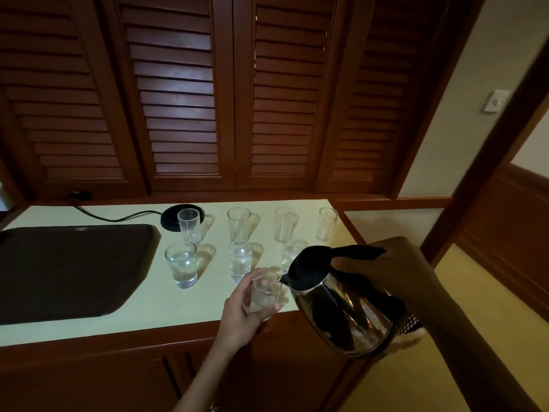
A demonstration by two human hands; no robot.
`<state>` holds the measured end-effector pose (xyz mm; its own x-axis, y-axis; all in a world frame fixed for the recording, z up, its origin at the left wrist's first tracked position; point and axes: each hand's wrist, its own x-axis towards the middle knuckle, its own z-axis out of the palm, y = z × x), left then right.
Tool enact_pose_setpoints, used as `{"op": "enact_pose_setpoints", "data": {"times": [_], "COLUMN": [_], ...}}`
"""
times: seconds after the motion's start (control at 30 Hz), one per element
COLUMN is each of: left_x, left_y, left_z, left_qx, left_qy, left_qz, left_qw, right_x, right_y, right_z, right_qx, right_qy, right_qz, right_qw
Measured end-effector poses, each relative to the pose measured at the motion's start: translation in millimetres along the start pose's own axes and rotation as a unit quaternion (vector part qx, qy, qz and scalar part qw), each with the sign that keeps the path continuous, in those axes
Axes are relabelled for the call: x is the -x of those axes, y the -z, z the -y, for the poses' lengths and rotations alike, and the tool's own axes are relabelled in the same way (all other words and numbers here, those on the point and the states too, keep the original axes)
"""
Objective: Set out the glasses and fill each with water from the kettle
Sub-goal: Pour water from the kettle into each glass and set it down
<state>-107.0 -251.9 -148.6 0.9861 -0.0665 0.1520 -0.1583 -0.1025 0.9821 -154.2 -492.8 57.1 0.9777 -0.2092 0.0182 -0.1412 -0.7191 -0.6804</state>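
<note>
Head view: left hand (240,310) grips a glass (265,294); right hand (392,263) grips the tilted steel kettle (344,313), spout beside the glass rim. Seven more glasses (240,260) stand beyond both hands, one partly behind the kettle; black tray (68,272) left of the left hand.

Bare left hand (246,310), right hand (386,266); perhaps a patterned cuff (411,324)

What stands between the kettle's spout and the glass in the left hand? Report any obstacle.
Nothing visible does. The right hand tilts the kettle so its spout sits right at the rim of the glass that the left hand holds; the other glasses stand farther back on the counter.
</note>
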Motion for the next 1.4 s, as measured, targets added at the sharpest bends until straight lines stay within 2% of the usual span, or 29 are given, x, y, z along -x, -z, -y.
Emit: {"op": "enact_pose_setpoints", "data": {"times": [0.7, 0.97, 1.4], "left_x": [-3, -3, -3], "left_y": [-4, -5, -12], "left_z": [-1, -3, -8], "left_qx": [-0.001, 0.004, 0.027], "left_qy": [-0.001, 0.003, 0.007], "left_qz": [-0.003, -0.002, 0.014], "left_qw": [1.000, 1.000, 1.000], "right_x": [-1, 3, 21], "right_y": [4, 4, 3], "right_z": [2, -2, -34], "right_qx": [-0.001, -0.013, -0.169], "right_qy": [0.002, -0.007, -0.060], "right_qz": [0.028, 0.010, -0.024], "right_qw": [1.000, 1.000, 0.983]}}
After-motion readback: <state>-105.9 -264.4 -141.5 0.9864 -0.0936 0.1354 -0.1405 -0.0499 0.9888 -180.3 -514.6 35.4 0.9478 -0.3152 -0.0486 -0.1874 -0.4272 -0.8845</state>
